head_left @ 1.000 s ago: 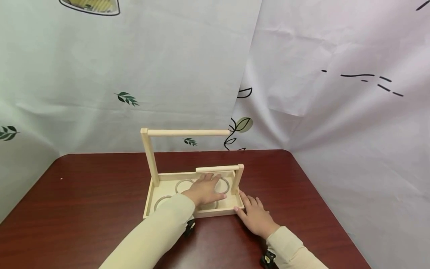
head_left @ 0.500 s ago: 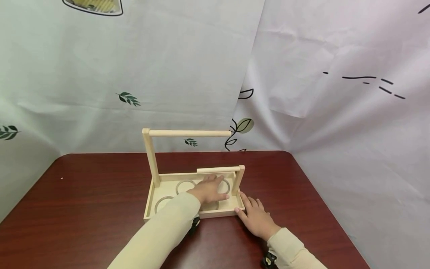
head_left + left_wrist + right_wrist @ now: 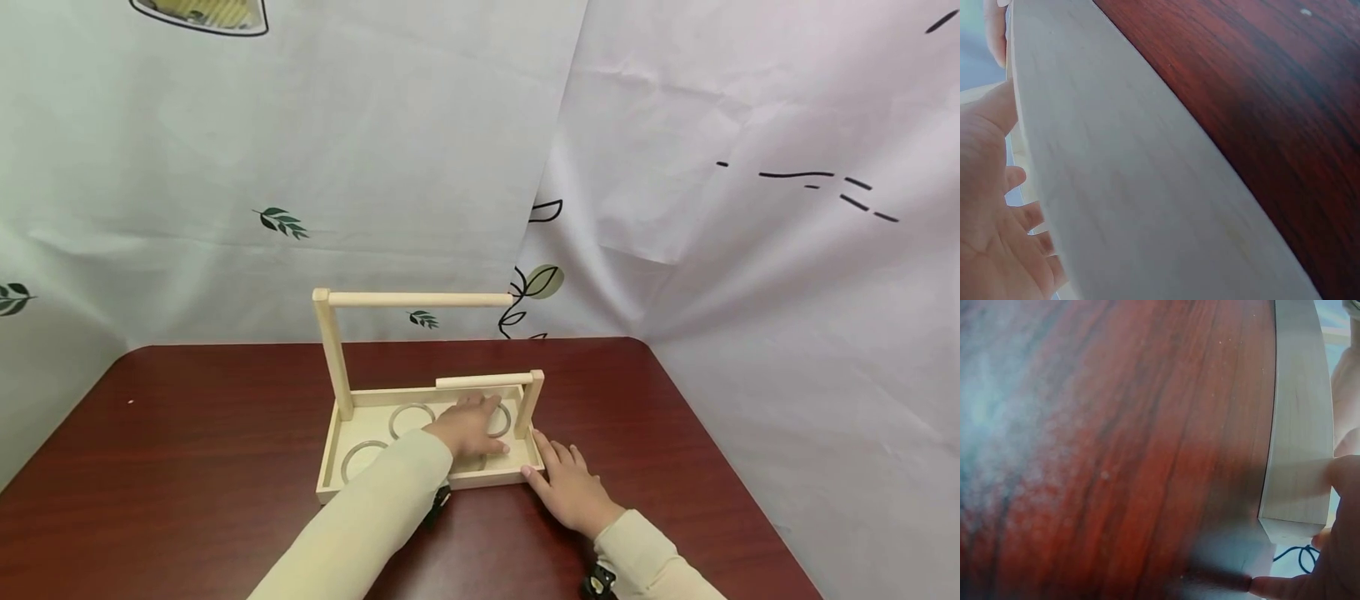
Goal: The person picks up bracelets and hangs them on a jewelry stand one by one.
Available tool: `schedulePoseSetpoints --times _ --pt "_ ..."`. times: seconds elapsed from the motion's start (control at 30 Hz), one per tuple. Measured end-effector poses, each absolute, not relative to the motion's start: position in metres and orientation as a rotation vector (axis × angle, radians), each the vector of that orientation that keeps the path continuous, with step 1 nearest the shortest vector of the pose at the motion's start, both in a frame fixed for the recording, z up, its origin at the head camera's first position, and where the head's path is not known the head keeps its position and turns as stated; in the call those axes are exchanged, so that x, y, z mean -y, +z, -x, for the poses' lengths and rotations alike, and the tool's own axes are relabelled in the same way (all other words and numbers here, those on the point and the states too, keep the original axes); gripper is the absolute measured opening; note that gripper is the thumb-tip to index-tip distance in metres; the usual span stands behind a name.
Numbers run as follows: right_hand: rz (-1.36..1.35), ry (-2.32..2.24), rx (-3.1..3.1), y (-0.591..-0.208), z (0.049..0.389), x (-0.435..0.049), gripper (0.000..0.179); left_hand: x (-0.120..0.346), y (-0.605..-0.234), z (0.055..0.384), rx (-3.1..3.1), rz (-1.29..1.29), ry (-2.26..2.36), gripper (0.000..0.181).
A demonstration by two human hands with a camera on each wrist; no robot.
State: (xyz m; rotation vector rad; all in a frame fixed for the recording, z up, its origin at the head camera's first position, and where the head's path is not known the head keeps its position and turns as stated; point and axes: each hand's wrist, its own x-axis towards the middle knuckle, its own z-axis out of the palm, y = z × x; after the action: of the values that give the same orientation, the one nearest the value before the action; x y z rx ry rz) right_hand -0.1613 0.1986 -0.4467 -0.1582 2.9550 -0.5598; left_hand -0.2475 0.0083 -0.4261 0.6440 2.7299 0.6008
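A pale wooden tray (image 3: pixel 326 462) stands on the table, with a tall post and long rod (image 3: pixel 420 299) at its left. A short post with a shorter rod (image 3: pixel 480 381) rises at its right end. Several pale rings lie flat inside, among them a back middle ring (image 3: pixel 393 421), a front left ring (image 3: pixel 345 462) and a back right ring (image 3: pixel 508 419). Over the tray's right half reaches my left hand (image 3: pixel 467 427), fingers spread above the rings; its fingertips' contact is unclear. My right hand (image 3: pixel 573 492) rests at the tray's front right corner, thumb touching the front wall.
The dark red table (image 3: pixel 210 433) has rounded far corners. A white printed cloth (image 3: pixel 420 167) hangs behind it and along the right side. In the right wrist view, a dark cord (image 3: pixel 1300 553) shows beyond the tray corner.
My left hand has moved slightly to the right inside the tray, and its fingers have bent down a little. The right hand stays at the corner.
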Motion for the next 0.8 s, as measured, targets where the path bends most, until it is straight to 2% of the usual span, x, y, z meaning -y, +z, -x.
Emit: schedulePoseSetpoints --times 0.8 --pt "0.171 -0.565 -2.966 -0.4480 0.1606 -0.1989 0.064 -0.0128 -0.4281 0.2508 -2.783 -0.692 0.538 0.085"
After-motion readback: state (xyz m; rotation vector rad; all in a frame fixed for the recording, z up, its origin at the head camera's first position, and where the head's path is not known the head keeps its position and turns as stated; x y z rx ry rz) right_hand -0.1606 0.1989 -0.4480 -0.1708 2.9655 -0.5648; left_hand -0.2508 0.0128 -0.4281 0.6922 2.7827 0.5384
